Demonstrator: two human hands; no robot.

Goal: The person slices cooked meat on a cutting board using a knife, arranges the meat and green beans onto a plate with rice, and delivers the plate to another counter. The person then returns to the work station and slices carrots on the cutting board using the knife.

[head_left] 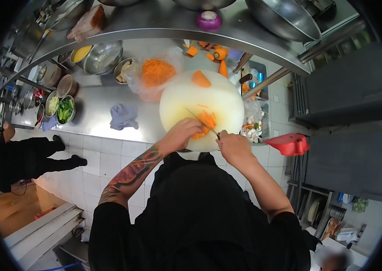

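A round white cutting board [177, 97] lies on the steel counter in front of me. My right hand [234, 148] is closed around the handle of a knife [196, 117], whose blade points up and left across the board. Beside the blade, my left hand [182, 134] has its fingers bent down on carrot pieces, partly hidden under them. Orange carrot strips [208, 119] lie at the blade. A larger carrot chunk [201, 79] rests near the board's far edge. Left of the board, shredded carrot [158, 72] fills a clear plastic bag.
A crumpled cloth [123, 116] lies on the counter at left, with bowls of greens [65, 109] beyond. Carrots [220, 53] sit behind the board. A steel shelf [155, 33] overhangs the counter, holding an onion [209, 20]. Another person [24, 156] stands at far left.
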